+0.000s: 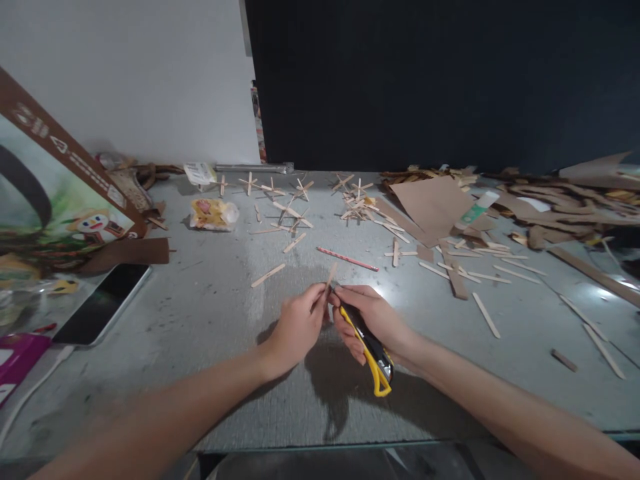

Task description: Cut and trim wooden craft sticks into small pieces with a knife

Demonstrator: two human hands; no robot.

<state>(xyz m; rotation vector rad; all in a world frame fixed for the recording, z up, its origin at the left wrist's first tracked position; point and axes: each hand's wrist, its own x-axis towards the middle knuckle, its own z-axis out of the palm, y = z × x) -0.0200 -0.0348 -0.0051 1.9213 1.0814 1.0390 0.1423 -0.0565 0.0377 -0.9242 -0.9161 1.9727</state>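
In the centre of the frame, the left hand point(299, 325) is nearly closed, its thumb and fingers pinching a thin wooden stick point(331, 275) whose end points up. Just beside it, right of centre, the right hand point(367, 312) is curled around a yellow-and-black utility knife point(369, 347), the handle slanting toward the lower right. The knife's front end is close to the stick; whether the blade touches it cannot be told. Above the hands, a red-and-white striped rod point(349, 259) lies on the grey table point(200, 293), and a loose stick point(268, 275) lies to the upper left of the left hand. Crossed sticks point(293, 215) spread across the upper middle. At the upper right, a glue stick point(477, 209) overlaps brown cardboard point(430, 205). A dark-screened phone point(103, 303) lies at the left, below a printed box point(60, 190).
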